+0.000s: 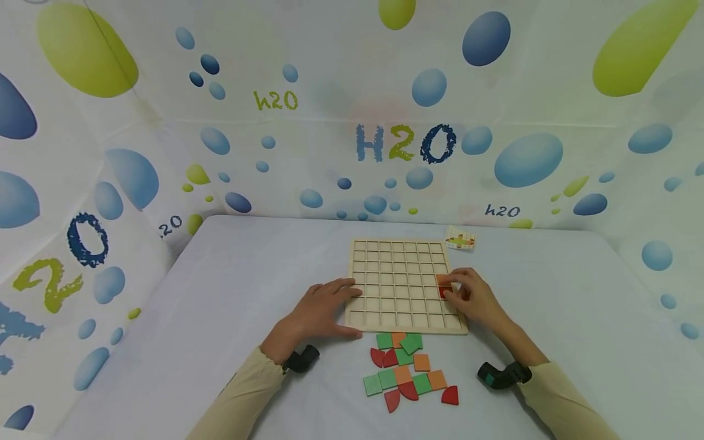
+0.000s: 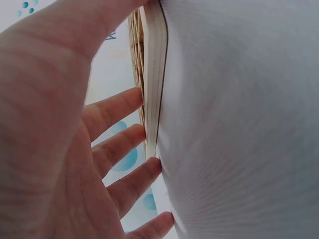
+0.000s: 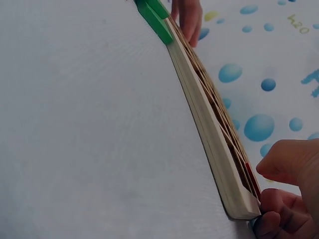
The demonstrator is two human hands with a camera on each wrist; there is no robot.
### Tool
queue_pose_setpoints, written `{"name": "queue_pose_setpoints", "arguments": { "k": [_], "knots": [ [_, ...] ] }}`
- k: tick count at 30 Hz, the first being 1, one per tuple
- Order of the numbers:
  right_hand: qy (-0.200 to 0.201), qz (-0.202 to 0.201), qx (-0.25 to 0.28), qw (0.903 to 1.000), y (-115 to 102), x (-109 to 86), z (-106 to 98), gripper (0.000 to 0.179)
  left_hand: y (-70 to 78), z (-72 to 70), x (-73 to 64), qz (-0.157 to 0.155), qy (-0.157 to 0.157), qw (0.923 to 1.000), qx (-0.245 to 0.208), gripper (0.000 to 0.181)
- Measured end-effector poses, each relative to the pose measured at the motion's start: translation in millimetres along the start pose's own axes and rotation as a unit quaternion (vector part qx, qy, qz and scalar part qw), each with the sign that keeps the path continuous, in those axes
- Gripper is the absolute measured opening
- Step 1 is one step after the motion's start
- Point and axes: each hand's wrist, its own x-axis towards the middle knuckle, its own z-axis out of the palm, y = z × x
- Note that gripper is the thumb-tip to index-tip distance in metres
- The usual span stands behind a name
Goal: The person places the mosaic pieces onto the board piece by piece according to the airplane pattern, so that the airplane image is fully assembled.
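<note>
A square wooden grid board [image 1: 401, 330] lies on the white table. My left hand [image 1: 324, 308] rests at its left side with fingers spread; fingertips reach over the rim and the thumb lies near the front left corner. At the board's right edge, my right hand [image 1: 477, 299] has its index fingertip on an orange square tile [image 1: 442, 279] and its thumb at a red tile [image 1: 442, 293], both set in neighbouring cells. In the right wrist view the red tile [image 3: 249, 172] shows beside the thumb, while the other fingers bend by the board corner.
In front of the board lie several loose tiles: green squares [image 1: 373, 385], orange squares [image 1: 421, 362] and red quarter-circles [image 1: 450, 395]. A small pattern card [image 1: 460, 239] is behind the board's far right corner. Each wrist wears a black camera [image 1: 503, 374].
</note>
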Motion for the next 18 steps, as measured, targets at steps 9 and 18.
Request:
{"name": "queue_pose_setpoints", "arguments": {
  "k": [9, 18],
  "knots": [
    [0.003, -0.047, 0.027, 0.9985, -5, -3.2, 1, 0.021, -0.3, 0.5, 0.9, -0.002, -0.001, 1.0000, 0.000, 0.076],
    [-0.007, -0.071, 0.044, 0.9965, -11, -2.6, -2, 0.020, -0.3, 1.0, 0.9, -0.002, 0.000, 1.0000, 0.002, 0.075]
  ]
}}
